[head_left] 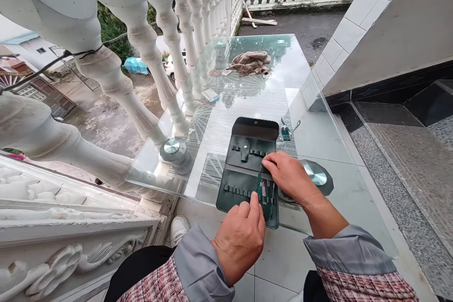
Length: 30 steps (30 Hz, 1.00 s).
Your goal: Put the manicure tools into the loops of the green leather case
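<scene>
An open dark green manicure case [244, 163] lies on the glass table, its flap turned to the far side. My right hand [288, 174] pinches the upper end of a slim green manicure tool [259, 177] over the case's right half. At the loops of the near panel, my left hand [242, 233] is curled with its index finger against the tool's lower end; its thumb and what it grips are hidden. Beside that tool, several slim tools [272, 198] sit in the loops. Small green nail clippers [285, 133] lie to the right of the case.
The glass table top [311, 127] rests on round metal-capped supports [172, 146]. A crumpled brown cloth [249, 63] and a small card packet [211, 95] lie farther back. White balusters [141, 37] run along the left; stone steps [406, 160] rise on the right.
</scene>
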{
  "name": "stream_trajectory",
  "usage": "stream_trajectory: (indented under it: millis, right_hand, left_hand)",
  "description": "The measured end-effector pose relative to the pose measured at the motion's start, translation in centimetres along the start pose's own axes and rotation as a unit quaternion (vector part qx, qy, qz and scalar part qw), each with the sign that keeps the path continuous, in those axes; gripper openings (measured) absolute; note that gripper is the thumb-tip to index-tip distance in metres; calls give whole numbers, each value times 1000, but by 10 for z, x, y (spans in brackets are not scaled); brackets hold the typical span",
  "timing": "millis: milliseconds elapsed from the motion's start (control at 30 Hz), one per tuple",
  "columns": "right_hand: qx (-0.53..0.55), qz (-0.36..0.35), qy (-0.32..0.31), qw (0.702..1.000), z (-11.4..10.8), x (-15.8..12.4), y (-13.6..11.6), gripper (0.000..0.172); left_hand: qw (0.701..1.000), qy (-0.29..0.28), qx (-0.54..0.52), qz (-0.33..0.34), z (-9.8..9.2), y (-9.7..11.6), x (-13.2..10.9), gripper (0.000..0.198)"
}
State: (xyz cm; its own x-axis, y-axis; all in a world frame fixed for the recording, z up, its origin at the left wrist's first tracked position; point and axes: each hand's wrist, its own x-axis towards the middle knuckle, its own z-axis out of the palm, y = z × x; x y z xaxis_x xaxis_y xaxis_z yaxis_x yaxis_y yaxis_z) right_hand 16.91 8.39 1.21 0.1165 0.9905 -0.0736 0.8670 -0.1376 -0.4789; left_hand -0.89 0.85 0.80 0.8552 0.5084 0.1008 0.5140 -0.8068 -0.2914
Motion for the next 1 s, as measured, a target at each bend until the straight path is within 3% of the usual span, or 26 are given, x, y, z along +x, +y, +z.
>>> stream_trajectory:
  millis: [267, 533, 733, 1000]
  right_hand:
    - [18, 16, -18, 1000, 2, -3, -7, 13]
    - [7, 3, 3, 1000, 5, -5, -6, 10]
    - [11, -17, -20, 1000, 5, -6, -7, 13]
    - [7, -26, -39, 999, 3, -8, -9, 12]
  left_hand:
    - [1000, -5, 5, 0, -2, 1, 2, 37]
    - [1000, -5, -5, -3, 0, 2, 2, 37]
    - [1000, -4, -18, 1, 5, 7, -2, 36]
    - [999, 39, -4, 7, 10, 11, -3, 37]
